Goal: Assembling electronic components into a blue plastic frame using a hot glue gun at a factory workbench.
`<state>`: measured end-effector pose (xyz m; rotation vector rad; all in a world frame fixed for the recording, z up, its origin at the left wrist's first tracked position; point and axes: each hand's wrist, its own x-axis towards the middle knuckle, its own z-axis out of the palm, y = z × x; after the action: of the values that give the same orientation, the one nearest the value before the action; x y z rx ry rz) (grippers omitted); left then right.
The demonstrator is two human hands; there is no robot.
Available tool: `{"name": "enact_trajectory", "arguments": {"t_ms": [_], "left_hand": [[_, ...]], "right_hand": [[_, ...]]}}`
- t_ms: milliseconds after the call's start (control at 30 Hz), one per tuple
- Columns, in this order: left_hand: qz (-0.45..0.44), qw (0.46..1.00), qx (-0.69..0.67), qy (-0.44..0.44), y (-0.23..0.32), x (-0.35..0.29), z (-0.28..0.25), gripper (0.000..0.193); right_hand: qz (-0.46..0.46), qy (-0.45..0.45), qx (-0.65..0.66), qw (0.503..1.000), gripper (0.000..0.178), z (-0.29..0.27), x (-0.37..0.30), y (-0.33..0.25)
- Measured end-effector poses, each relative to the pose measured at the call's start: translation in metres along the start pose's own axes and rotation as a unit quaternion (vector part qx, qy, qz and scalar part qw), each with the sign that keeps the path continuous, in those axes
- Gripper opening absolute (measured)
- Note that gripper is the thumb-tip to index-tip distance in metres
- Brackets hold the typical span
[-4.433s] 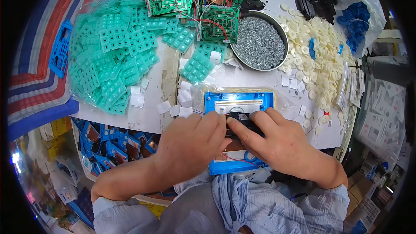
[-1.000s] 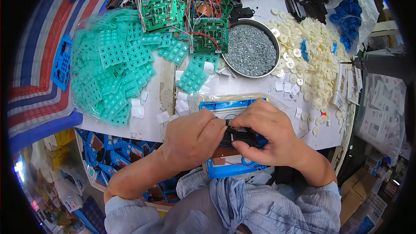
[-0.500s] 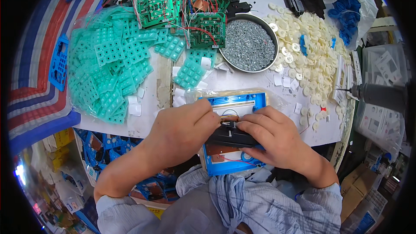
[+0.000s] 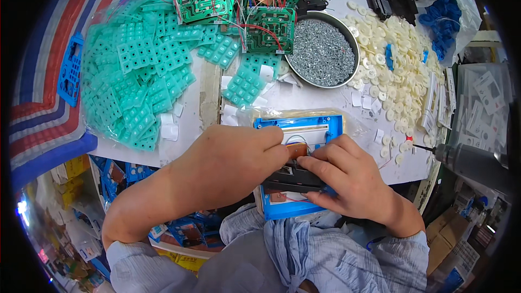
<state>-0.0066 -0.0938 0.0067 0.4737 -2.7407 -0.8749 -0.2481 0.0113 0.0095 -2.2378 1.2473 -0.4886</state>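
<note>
A blue plastic housing [image 4: 337, 125] lies open in front of me, with a white panel and wires inside. Across it sits a black plastic part [image 4: 287, 184], which my right hand [image 4: 350, 176] grips with fingers on top and thumb at its near edge. My left hand [image 4: 233, 160] is closed, its fingertips pinched at the far side of that part. A small brown board [image 4: 297, 150] shows beside those fingertips. Whatever the left fingers pinch is hidden.
Turquoise keypads [image 4: 141, 65] are heaped at the left. Green circuit boards [image 4: 268, 30] with red wires lie at the back, beside a round pan of screws [image 4: 323, 49]. Cream discs [image 4: 401, 70] pile up at the right. A powered screwdriver [image 4: 472, 160] points inward from the right edge.
My left hand has shifted slightly right along the black part, and its forearm has swung outward. The brown board now shows between my hands. The view has shifted a little.
</note>
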Motion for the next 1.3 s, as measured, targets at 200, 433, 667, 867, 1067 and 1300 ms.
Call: {"name": "enact_trajectory", "arguments": {"t_ms": [200,433,667,867,1067,1300], "left_hand": [[0.046,0.998,0.004,-0.047,-0.006,0.012,-0.008,0.009],[0.061,0.985,0.062,-0.148,-0.002,0.022,-0.015,0.015],[0.043,0.983,0.087,-0.155,0.011,0.024,-0.022,0.009],[-0.040,0.991,0.074,-0.105,0.028,0.006,-0.013,0.013],[-0.103,0.985,0.126,-0.063,0.051,-0.014,0.003,0.034],[-0.160,0.979,0.125,-0.013,0.063,-0.019,0.018,0.050]], "right_hand": [[0.001,-0.003,0.000,1.000,0.059,0.000,0.003,-0.001],[-0.014,-0.009,-0.005,1.000,0.056,-0.001,0.006,-0.001],[-0.019,-0.001,-0.009,1.000,0.054,-0.002,0.007,-0.001],[-0.010,0.010,-0.004,1.000,0.054,-0.001,0.005,-0.001],[-0.009,0.019,-0.006,1.000,0.053,0.002,0.004,-0.001],[-0.018,0.026,-0.010,0.999,0.054,0.004,0.004,-0.002]]}}
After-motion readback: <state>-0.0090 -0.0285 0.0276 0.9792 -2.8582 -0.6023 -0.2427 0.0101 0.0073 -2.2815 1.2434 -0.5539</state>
